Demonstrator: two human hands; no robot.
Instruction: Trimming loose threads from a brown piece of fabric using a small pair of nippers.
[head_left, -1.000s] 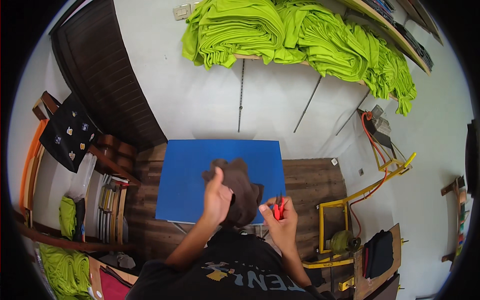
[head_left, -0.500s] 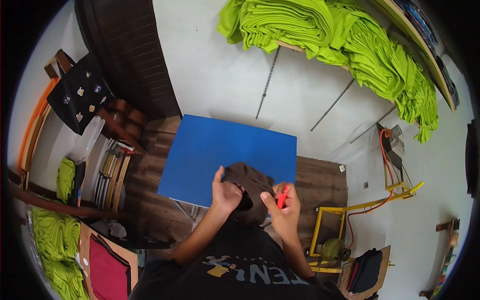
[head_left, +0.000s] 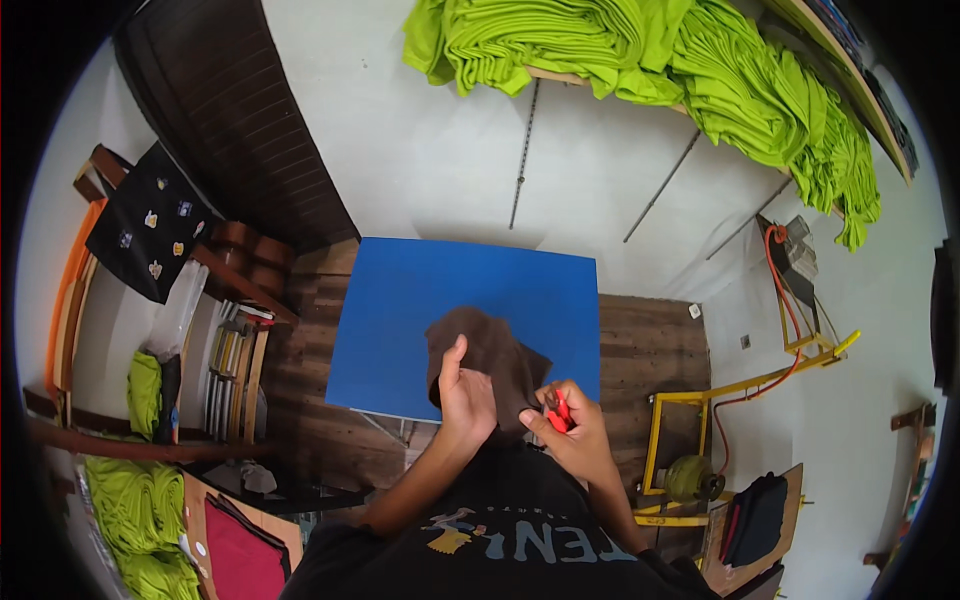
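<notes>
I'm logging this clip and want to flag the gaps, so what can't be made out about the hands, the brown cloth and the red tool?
Head view only:
- Red tool: mostly covered by the right hand; its kind and blades cannot be told.
- Brown cloth: its lower part is hidden behind the left hand.
- Blue table: its near edge is partly hidden by cloth and hands.

I see a plain dark brown cloth point(head_left: 487, 352) over a solid bright blue table point(head_left: 400, 330). The tool point(head_left: 561, 411) is red. Lime green shirts point(head_left: 640, 50) are stacked on the shelf above. A black bag point(head_left: 150, 232) has small multicoloured patches. The floor point(head_left: 650, 345) is dark brown wood planks. A frame point(head_left: 740, 385) is yellow, the wall point(head_left: 420, 150) white.
</notes>
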